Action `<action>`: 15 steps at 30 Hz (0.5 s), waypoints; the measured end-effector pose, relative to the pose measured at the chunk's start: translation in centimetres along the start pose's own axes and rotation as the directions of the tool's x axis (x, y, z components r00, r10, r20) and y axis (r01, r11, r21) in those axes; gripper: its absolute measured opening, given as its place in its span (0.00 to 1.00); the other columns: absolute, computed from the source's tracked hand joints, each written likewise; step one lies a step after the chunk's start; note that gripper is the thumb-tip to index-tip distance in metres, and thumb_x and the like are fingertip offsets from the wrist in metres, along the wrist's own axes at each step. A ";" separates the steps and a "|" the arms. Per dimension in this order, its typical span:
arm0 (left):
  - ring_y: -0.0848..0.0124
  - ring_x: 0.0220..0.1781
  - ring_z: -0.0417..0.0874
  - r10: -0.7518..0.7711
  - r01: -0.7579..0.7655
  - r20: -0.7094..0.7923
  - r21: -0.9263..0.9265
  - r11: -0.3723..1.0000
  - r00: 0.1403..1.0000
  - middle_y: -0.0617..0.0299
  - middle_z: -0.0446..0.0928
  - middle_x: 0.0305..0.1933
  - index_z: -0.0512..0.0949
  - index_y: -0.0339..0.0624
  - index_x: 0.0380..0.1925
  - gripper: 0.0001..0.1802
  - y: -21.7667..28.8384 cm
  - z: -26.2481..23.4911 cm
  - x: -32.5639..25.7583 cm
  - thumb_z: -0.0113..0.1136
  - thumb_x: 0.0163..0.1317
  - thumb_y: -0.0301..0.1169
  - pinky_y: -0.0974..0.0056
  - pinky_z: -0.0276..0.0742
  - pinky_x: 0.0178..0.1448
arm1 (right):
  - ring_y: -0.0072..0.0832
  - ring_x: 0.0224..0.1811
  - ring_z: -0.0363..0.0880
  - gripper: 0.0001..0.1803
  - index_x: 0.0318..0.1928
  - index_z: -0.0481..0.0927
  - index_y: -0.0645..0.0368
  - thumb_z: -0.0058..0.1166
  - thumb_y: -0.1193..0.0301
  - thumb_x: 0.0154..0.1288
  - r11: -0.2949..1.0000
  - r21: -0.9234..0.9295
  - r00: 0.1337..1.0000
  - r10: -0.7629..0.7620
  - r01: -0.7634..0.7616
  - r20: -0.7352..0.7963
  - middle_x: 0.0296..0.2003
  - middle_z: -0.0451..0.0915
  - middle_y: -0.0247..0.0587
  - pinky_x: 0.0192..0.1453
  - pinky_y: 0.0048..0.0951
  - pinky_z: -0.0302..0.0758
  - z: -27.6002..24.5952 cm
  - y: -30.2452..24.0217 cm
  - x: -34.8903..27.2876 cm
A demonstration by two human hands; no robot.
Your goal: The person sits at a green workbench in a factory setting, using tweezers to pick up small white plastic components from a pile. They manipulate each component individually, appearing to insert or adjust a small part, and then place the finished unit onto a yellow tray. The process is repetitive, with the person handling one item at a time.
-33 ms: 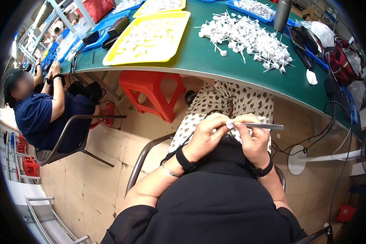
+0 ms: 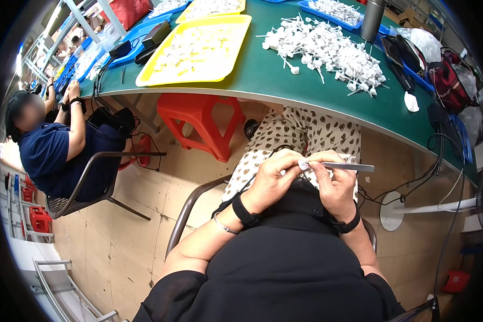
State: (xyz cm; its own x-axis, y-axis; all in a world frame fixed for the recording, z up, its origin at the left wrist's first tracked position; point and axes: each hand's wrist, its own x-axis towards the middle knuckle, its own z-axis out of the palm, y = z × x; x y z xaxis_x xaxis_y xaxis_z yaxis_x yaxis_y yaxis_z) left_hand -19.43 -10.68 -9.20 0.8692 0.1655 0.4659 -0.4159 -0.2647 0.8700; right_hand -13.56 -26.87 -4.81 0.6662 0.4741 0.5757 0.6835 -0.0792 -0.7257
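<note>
Above my lap, my left hand (image 2: 276, 176) pinches a small round white part (image 2: 304, 164) between thumb and fingertips. My right hand (image 2: 334, 183) meets it there, closed round a pair of metal tweezers (image 2: 351, 167) whose broad end sticks out to the right. The tips of the tweezers are hidden by my fingers at the white part. On the green table (image 2: 209, 88) ahead lies a heap of white plastic parts with thin stems (image 2: 327, 51). Left of the heap, a yellow tray (image 2: 233, 51) holds small whitish pieces.
A dark cylindrical bottle (image 2: 373, 21) stands behind the heap. At left a co-worker (image 2: 64, 145) sits at the same table. Under the table is a red stool (image 2: 196, 115). To my right are cables and a white fan stand (image 2: 393, 212). My chair's armrest (image 2: 190, 206) curves beside me.
</note>
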 end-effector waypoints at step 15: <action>0.61 0.44 0.84 0.021 -0.021 0.021 0.021 1.000 1.000 0.54 0.83 0.42 0.83 0.35 0.43 0.09 -0.4 0.0 -0.2 0.66 0.63 0.19 0.62 0.80 0.49 | 0.39 0.34 0.82 0.02 0.39 0.83 0.62 0.63 0.78 0.67 0.988 -0.115 0.995 -0.098 0.101 0.032 0.33 0.84 0.43 0.39 0.35 0.77 0.0 -0.2 0.3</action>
State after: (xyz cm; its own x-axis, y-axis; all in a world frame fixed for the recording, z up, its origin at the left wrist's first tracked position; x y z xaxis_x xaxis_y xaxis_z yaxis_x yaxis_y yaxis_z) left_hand -19.39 -10.58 -9.64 0.8660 0.1399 0.4801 -0.4284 -0.2879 0.8565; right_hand -13.53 -26.68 -4.45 0.5863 0.5072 0.6317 0.7770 -0.1312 -0.6157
